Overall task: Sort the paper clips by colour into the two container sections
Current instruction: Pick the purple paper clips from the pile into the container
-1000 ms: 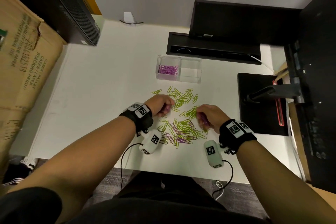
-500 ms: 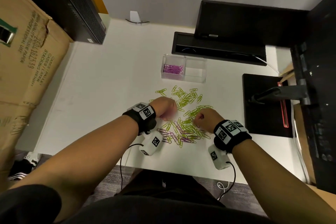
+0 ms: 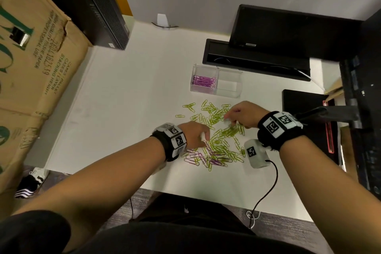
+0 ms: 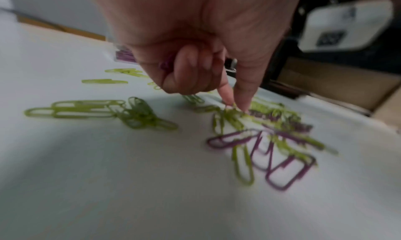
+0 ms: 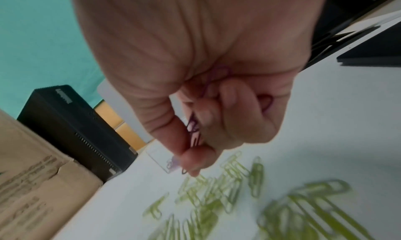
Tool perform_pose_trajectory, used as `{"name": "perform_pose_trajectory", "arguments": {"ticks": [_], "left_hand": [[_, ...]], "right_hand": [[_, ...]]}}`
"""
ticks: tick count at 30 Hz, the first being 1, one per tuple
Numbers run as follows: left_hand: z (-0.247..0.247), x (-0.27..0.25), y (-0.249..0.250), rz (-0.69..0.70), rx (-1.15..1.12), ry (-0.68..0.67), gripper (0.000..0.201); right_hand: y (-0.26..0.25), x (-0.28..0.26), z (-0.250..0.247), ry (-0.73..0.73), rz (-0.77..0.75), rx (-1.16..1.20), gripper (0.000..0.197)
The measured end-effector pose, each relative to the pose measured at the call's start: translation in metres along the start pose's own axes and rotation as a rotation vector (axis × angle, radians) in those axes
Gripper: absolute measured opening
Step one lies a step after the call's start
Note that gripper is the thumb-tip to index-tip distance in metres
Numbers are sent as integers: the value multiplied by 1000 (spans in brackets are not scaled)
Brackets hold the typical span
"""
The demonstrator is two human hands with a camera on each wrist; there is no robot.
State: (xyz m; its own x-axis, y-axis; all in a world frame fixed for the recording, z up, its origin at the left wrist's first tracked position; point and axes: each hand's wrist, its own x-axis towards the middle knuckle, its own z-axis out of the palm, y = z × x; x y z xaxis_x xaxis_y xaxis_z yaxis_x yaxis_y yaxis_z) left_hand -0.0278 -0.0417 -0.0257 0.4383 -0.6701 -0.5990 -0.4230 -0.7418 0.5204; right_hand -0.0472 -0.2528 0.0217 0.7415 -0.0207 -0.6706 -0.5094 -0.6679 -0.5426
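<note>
A loose heap of green paper clips (image 3: 216,128) with purple paper clips (image 3: 206,158) mixed in at its near side lies on the white desk. Behind it stands a clear two-section container (image 3: 239,88); its left section holds purple clips (image 3: 203,81), its right section looks bare. My left hand (image 3: 198,134) reaches into the heap with index finger and thumb (image 4: 240,96), its other fingers curled round purple clips (image 4: 166,65). My right hand (image 3: 243,115) hovers over the far side of the heap, curled round several purple clips (image 5: 195,123).
A cardboard box (image 3: 31,78) fills the left side, with a black computer case (image 3: 99,6) behind it. A black monitor base (image 3: 255,60) stands just behind the container, and a black stand (image 3: 305,117) to the right. The near desk edge (image 3: 206,194) lies below the heap.
My right hand has moved away from me and to the right, over the far green clips. My left hand has shifted down towards the purple clips at the near side of the heap.
</note>
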Motion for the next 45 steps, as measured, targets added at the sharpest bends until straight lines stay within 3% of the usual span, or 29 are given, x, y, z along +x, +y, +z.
{"name": "perform_pose_trajectory", "arguments": {"ticks": [4,10,17,22,25,28,32,35,38,42,45], "left_hand": [[3,2,-4,26,127,45,12],[1,0,-9,51,120,39,9],[-1,-4,-18,21,54,37,12],[-6,-7,-24,-22,62,59,15],[-7,-5,-20,-11,67,61,21],[-2,-1,-9,16,90,60,22],[6,6,-1,83,176,61,20],[7,9,0,114,203,83,12],[3,9,2,120,183,85,10],[-7,9,2,74,6,88,7],[-16,11,3,48,-162,125,8]], "right_hand": [[-23,10,-16,62,7,74,27],[-67,37,-38,140,-108,35,29],[-106,80,-32,258,-158,-276,29],[-110,93,-21,227,-181,-436,35],[-108,88,-21,212,-189,-415,39],[-100,74,-24,294,-213,-308,41],[-76,43,-18,396,-280,-119,24],[-46,14,0,233,-241,-94,14],[-17,-13,30,42,-191,-220,13],[11,-36,70,-92,-147,-350,5],[27,-40,89,-105,-161,-380,15]]}}
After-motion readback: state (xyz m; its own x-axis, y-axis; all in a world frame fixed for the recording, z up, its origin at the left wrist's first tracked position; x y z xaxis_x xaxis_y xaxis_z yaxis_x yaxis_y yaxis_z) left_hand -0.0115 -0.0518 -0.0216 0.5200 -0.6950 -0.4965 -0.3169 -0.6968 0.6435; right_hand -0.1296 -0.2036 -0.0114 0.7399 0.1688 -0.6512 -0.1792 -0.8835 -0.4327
